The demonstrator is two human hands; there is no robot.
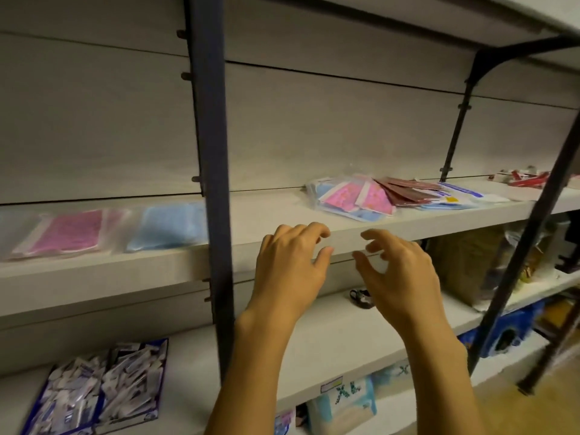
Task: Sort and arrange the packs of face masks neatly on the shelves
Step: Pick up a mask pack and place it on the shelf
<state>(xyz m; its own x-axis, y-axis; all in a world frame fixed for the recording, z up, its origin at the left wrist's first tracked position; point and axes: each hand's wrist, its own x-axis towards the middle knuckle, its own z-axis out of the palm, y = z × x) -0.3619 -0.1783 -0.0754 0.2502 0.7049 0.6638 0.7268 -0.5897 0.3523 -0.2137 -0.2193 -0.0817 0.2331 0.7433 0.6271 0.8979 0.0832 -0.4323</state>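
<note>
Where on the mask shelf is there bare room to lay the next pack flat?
Bare shelf runs from the dark upright post to the jumbled heap of packs, just beyond both empty hands (left, right). Left of the post, the pink pack and blue pack fill the front. The heap's side is crowded.

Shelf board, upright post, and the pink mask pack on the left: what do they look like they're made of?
Shelf board: pale grey, matte, thick flat edge; probably painted or laminated board, though that is uncertain. Upright post: dark, thin and straight with side pegs, likely painted metal. Pink mask pack: clear, glossy plastic film around soft pink material, apparently fabric masks; blur hides finer texture.
</note>
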